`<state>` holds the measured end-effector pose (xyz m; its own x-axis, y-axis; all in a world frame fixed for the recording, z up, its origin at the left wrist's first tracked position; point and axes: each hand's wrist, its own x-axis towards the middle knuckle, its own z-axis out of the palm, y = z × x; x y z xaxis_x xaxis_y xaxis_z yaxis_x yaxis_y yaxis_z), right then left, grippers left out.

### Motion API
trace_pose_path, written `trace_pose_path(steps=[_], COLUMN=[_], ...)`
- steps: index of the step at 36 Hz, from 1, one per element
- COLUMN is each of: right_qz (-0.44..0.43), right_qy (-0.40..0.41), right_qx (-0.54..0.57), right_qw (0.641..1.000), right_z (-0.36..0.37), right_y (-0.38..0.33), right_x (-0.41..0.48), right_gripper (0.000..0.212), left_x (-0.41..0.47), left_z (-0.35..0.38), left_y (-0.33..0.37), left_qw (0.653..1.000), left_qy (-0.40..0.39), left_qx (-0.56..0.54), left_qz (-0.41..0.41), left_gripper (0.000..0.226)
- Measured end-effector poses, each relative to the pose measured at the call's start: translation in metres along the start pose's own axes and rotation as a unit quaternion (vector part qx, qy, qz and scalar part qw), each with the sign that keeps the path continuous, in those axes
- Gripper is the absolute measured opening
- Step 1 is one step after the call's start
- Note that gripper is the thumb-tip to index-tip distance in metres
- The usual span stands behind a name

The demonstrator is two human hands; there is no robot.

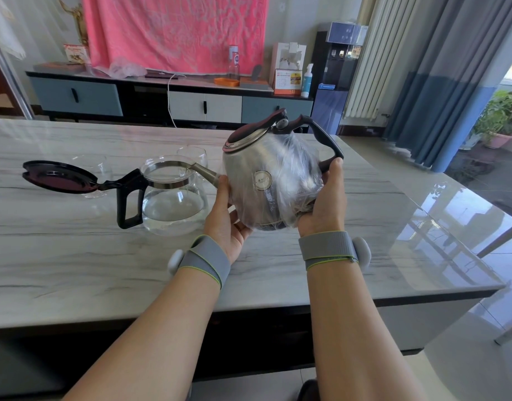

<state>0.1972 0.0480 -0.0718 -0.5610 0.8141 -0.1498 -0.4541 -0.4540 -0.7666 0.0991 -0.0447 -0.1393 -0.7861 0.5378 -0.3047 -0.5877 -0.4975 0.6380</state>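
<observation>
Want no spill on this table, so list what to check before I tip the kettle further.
1. Grip: left hand and right hand both cup the kettle: ok.
2. Aim: spout over the glass jug mouth: ok.
3. Opening: jug lid swung fully back: ok.
4. Room: water about halfway up: ok.
5. Top: kettle lid latched: cannot tell.
6. Slip: plastic wrap under the fingers: cannot tell.

Blocked left, open right
Glass carafe (174, 198) crowds the left hand's (226, 218) side; open tabletop (393, 215) lies beside the right hand (324, 198).
</observation>
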Motion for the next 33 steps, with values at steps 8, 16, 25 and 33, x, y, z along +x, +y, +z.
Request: trace_pose_path(steps=[8,16,25,33], right_qz=[-0.001,-0.004,-0.007,-0.015], right_qy=[0.000,-0.006,-0.008,-0.008], right_qx=[0.001,0.004,0.002,0.001], right_qw=[1.000,1.000,1.000,1.000], right_z=[-0.0012,-0.0018,-0.0024,-0.0022], right_y=[0.0016,0.0026,0.0045,0.0048], right_x=[0.0025,0.0042,0.0060,0.0053], right_gripper=[0.041,0.041,0.039,0.037], left_x=[0.0001,-0.0006,-0.0015,-0.0016], left_z=[-0.0006,-0.0005,0.0005,0.0003], left_y=[0.0005,0.0004,0.0005,0.0006], left_qw=[1.000,1.000,1.000,1.000], left_qy=[-0.001,-0.001,0.000,0.000], left_qx=[0.004,0.004,0.003,0.002], left_qz=[-0.001,-0.002,-0.003,-0.004], left_gripper=[0.058,0.059,0.058,0.060])
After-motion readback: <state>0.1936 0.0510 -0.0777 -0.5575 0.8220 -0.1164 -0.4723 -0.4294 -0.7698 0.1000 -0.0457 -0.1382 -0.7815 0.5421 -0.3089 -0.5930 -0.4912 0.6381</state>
